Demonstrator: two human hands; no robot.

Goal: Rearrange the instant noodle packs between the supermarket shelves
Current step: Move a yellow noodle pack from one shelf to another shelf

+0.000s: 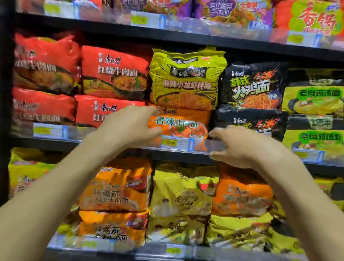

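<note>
Got the orange noodle pack sitting on the middle shelf, right under a yellow pack. Spread fingers of the left hand at its left edge; right hand just off its right side, loose, gripping nothing.

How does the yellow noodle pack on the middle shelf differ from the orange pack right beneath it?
The yellow pack is taller and puffier, stacked on top; the orange pack is flatter and lies underneath. The yellow pack is fully visible; the left hand covers the orange pack's left edge. Both face forward in one column.
</note>
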